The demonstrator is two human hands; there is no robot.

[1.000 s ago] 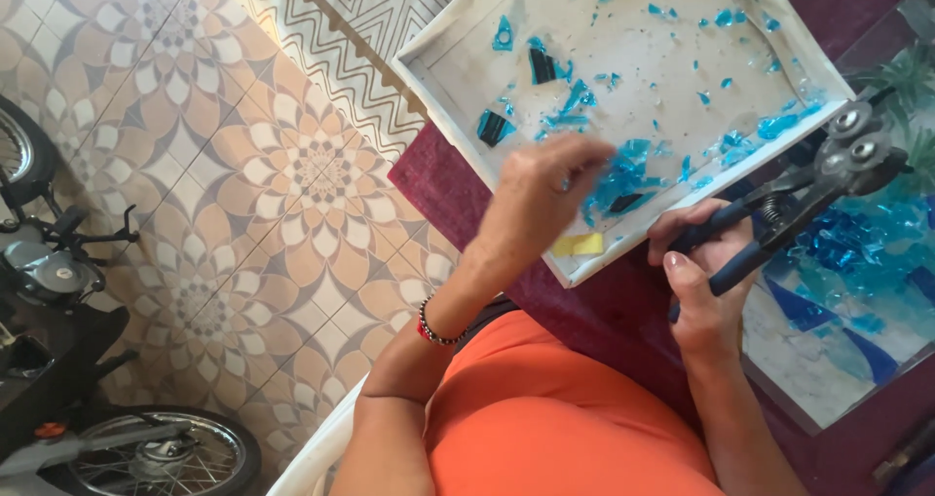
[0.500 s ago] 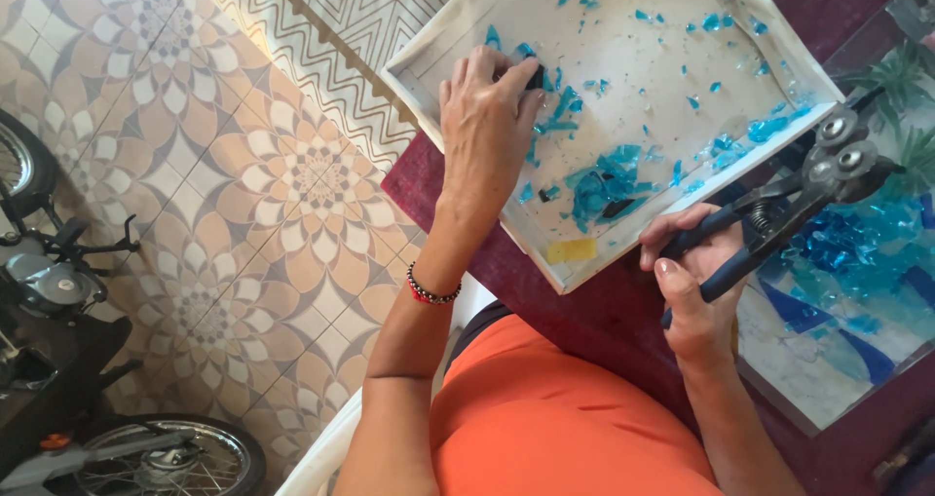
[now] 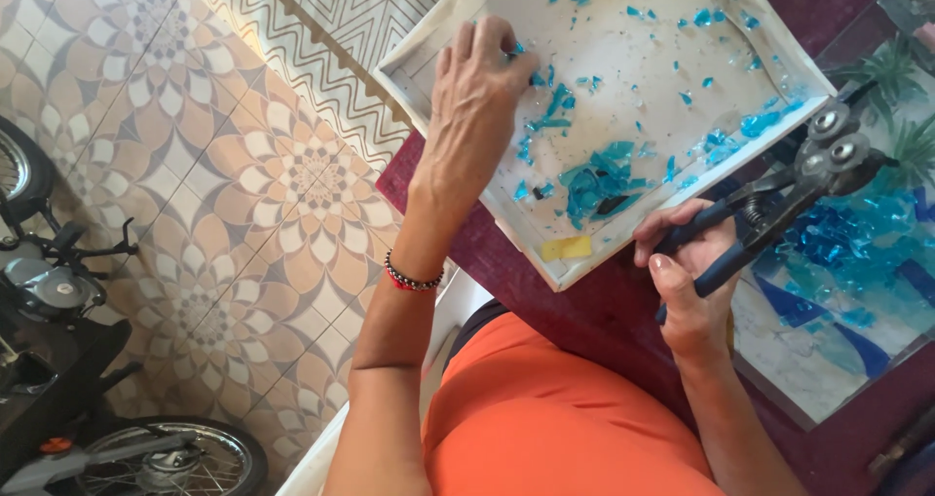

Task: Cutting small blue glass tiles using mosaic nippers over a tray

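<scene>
**Left hand reaches deeper into tray of blue glass**

Since a second ago, left hand (image 3: 477,106) has travelled from the tray's near edge up to its far left part; right hand unchanged. Fingertips now pinched together over small blue glass chips (image 3: 547,116) near the tray's upper left; whether a chip is actually between them cannot be told. White shallow tray (image 3: 429,62) sits tilted on the dark red desk (image 3: 594,311), one corner hanging over the patterned floor tiles (image 3: 292,184). Largest cluster of blue shards (image 3: 596,182) lies mid-tray, well clear of the fingers. Yellow scrap (image 3: 566,248) rests by the tray's near rim. Right hand (image 3: 687,282) wrapped firmly round the blue handles of wheeled nippers (image 3: 799,179), head pointing up right over a mosaic panel (image 3: 828,291). Beaded bracelet (image 3: 411,277) on left wrist.
</scene>
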